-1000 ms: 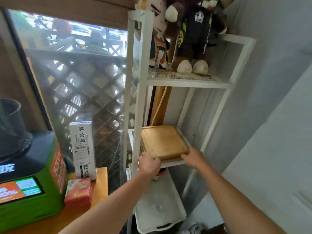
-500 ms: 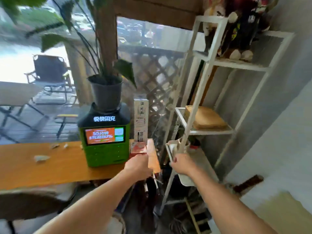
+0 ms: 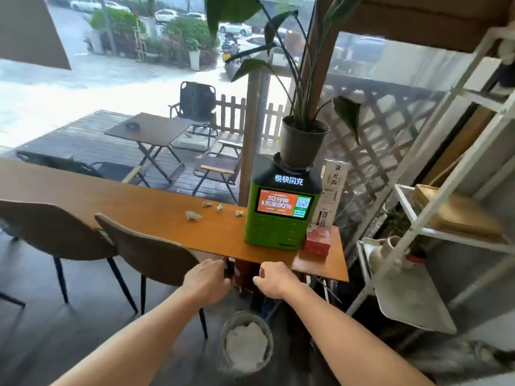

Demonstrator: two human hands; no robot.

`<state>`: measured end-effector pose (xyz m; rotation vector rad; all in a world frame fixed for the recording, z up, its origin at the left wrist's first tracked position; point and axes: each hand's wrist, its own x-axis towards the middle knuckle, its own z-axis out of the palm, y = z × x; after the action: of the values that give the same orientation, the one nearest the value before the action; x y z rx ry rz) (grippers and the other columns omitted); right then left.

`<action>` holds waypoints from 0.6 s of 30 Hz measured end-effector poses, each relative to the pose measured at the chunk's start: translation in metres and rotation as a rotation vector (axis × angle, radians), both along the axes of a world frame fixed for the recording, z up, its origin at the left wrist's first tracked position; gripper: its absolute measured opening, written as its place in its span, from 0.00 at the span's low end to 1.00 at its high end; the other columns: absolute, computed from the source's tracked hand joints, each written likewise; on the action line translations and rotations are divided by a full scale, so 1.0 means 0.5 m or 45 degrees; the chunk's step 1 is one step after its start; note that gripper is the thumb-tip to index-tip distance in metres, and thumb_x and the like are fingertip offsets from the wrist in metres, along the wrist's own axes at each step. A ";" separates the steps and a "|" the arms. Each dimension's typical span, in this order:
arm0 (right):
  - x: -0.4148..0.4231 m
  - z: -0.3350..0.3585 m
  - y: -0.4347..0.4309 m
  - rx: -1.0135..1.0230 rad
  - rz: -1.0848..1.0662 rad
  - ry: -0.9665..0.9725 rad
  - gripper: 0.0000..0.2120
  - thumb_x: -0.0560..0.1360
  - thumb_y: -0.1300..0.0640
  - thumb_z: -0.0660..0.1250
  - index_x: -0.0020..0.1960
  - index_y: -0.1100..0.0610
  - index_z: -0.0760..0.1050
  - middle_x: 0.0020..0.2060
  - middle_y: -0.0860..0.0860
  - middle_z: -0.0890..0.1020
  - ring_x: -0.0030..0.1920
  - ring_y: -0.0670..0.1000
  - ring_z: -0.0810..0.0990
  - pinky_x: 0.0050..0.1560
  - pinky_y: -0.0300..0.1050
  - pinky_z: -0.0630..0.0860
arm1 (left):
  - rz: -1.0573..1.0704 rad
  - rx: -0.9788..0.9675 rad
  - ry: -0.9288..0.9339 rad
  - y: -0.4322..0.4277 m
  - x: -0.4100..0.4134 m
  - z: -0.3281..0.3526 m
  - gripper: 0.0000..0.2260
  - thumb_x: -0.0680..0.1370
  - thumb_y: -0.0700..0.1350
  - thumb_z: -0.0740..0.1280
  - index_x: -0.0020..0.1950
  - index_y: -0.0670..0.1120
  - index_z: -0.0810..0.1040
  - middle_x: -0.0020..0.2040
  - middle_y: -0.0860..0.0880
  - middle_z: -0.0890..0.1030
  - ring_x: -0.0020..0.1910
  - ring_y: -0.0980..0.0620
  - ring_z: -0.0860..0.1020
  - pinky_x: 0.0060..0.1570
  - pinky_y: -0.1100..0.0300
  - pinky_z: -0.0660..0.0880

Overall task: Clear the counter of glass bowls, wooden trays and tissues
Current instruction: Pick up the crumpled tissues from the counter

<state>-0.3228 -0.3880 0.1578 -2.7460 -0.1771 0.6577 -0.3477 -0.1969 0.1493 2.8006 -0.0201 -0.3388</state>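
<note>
Several crumpled tissues [image 3: 193, 215] lie on the long wooden counter [image 3: 117, 201], left of a green charging station [image 3: 281, 210]. The wooden trays [image 3: 457, 215] rest stacked on the middle shelf of a white metal rack [image 3: 434, 174] at the right. My left hand [image 3: 207, 280] and my right hand [image 3: 276, 282] hang side by side below the counter's near edge, fingers loosely curled, nothing in either. No glass bowl is in view.
A potted plant [image 3: 302, 140] stands on the charging station, with a white carton [image 3: 333, 190] and a red box [image 3: 319, 240] beside it. Two brown chairs [image 3: 150, 252] sit at the counter. A bin [image 3: 246, 344] lined with white stands on the floor below my hands.
My hands let go of the wooden tray on the rack shelf and dropped away. My view swung left from the rack to the counter and its tissues.
</note>
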 end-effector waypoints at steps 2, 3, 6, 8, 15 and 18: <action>0.016 -0.007 0.030 0.006 0.024 0.000 0.12 0.76 0.44 0.62 0.48 0.52 0.74 0.54 0.55 0.80 0.53 0.59 0.79 0.52 0.51 0.77 | 0.001 0.015 -0.010 0.026 0.002 -0.004 0.08 0.71 0.51 0.60 0.34 0.48 0.67 0.45 0.45 0.80 0.48 0.43 0.81 0.38 0.55 0.72; 0.025 -0.012 0.045 0.008 0.033 0.006 0.12 0.76 0.44 0.62 0.48 0.53 0.74 0.53 0.55 0.80 0.52 0.58 0.79 0.52 0.51 0.77 | 0.006 0.016 -0.007 0.038 0.007 -0.004 0.08 0.71 0.50 0.60 0.34 0.48 0.67 0.45 0.45 0.80 0.48 0.43 0.81 0.38 0.55 0.72; 0.050 -0.032 0.084 0.003 0.066 0.042 0.12 0.76 0.45 0.61 0.48 0.53 0.75 0.51 0.54 0.80 0.49 0.57 0.78 0.51 0.51 0.78 | 0.027 0.003 -0.001 0.071 0.030 -0.003 0.08 0.70 0.49 0.61 0.34 0.48 0.66 0.41 0.46 0.77 0.44 0.43 0.79 0.37 0.55 0.70; 0.071 -0.048 0.104 -0.005 0.078 0.079 0.11 0.75 0.45 0.61 0.47 0.52 0.74 0.48 0.52 0.79 0.47 0.56 0.77 0.49 0.51 0.77 | 0.036 -0.008 0.001 0.089 0.054 -0.006 0.09 0.70 0.48 0.61 0.31 0.48 0.65 0.38 0.48 0.74 0.39 0.44 0.76 0.35 0.55 0.69; 0.246 -0.078 0.162 0.015 0.012 0.110 0.11 0.74 0.45 0.62 0.48 0.51 0.75 0.49 0.52 0.79 0.48 0.55 0.79 0.48 0.50 0.77 | -0.004 0.009 0.013 0.143 0.226 -0.018 0.06 0.74 0.50 0.61 0.42 0.49 0.71 0.48 0.45 0.79 0.48 0.43 0.79 0.41 0.54 0.71; 0.342 -0.085 0.194 0.034 -0.026 0.128 0.12 0.74 0.46 0.62 0.51 0.53 0.76 0.52 0.54 0.80 0.51 0.56 0.79 0.48 0.48 0.76 | 0.002 0.035 0.091 0.177 0.319 -0.026 0.06 0.76 0.52 0.62 0.45 0.51 0.73 0.51 0.47 0.79 0.52 0.45 0.78 0.43 0.55 0.70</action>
<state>-0.1520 -0.2912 0.1155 -2.6780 -0.1342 0.7805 -0.1883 -0.1085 0.1363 2.8134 0.0029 -0.4422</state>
